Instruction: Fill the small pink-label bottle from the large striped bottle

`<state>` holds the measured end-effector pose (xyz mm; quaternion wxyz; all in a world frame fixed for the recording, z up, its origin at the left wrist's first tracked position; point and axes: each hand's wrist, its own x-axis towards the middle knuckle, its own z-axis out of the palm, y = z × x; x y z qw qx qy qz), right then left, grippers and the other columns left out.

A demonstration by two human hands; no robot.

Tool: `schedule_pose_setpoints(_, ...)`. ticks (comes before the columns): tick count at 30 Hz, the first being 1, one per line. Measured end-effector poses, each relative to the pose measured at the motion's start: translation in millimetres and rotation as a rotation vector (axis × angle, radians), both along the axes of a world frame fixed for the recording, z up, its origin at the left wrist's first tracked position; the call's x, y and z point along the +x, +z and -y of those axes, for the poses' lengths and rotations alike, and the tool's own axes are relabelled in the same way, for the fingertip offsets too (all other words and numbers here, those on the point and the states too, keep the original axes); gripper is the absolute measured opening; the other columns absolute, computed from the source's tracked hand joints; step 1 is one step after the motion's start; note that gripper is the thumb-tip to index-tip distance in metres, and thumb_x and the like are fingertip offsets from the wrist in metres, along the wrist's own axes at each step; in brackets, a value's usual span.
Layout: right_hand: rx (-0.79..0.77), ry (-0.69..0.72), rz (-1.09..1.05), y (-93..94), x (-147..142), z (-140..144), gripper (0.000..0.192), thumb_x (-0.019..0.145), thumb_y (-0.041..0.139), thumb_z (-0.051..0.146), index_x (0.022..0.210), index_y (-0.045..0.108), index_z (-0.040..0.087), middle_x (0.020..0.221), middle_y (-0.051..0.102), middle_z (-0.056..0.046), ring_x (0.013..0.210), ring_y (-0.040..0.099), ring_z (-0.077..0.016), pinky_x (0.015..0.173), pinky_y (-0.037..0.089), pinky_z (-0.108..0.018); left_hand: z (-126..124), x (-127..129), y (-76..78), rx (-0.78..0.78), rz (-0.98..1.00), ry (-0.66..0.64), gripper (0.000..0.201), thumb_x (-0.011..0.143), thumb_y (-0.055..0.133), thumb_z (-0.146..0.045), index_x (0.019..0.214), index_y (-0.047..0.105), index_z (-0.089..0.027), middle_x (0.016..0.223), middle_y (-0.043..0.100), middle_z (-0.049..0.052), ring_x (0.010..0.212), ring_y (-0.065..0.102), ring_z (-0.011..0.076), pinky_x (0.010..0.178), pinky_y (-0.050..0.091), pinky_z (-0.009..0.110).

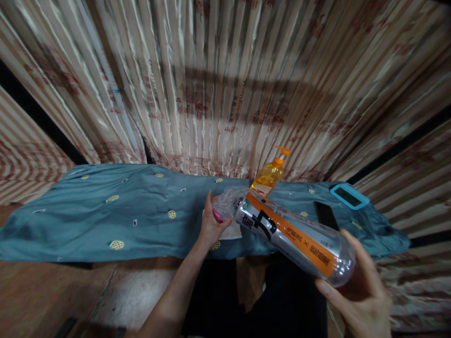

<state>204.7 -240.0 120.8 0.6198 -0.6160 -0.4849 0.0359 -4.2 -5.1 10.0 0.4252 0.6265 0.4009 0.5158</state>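
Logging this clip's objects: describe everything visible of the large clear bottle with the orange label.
The large clear plastic bottle with an orange label band bears black print and looks empty. It is held nearly horizontal above the blue cloth-covered table. The right hand cups its rounded base; the left hand grips the neck end, where a pink part shows.

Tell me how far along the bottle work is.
Done: the bottle is lifted off the cloth and tipped sideways. In hand: the right hand holds its base, the left hand grips the cap end. Left: the cap looks still on; the pump bottle stands untouched.
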Motion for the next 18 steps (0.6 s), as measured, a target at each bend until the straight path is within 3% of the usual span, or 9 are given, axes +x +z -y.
schedule_pose_setpoints(9, -0.026, -0.008, -0.024, -2.1, 1.6, 2.3, 0.09, 0.074, 0.101, 0.037, 0.156, 0.065, 0.04, 0.153, 0.068, 0.002, 0.125, 0.071, -0.0236, 0.096, 0.06, -0.028, 0.1, -0.8, 0.8, -0.014, -0.001, -0.004, 0.122, 0.067, 0.09, -0.023, 0.171, 0.026, -0.024, 0.149, 0.067, 0.014, 0.141, 0.066, 0.0341, 0.127, 0.046, 0.054)
schedule_pose_setpoints(18, -0.011, -0.02, 0.003, -2.5, 1.9, 1.0, 0.088, 0.074, 0.101, 0.038, 0.155, 0.067, 0.037, 0.154, 0.068, -0.002, 0.123, 0.072, -0.0283, 0.095, 0.061, -0.034, -1.0, -0.2, -1.0, -0.016, 0.002, -0.016, 0.122, 0.068, 0.089, -0.023, 0.171, 0.024, -0.024, 0.151, 0.066, 0.015, 0.141, 0.065, 0.034, 0.127, 0.046, 0.054)
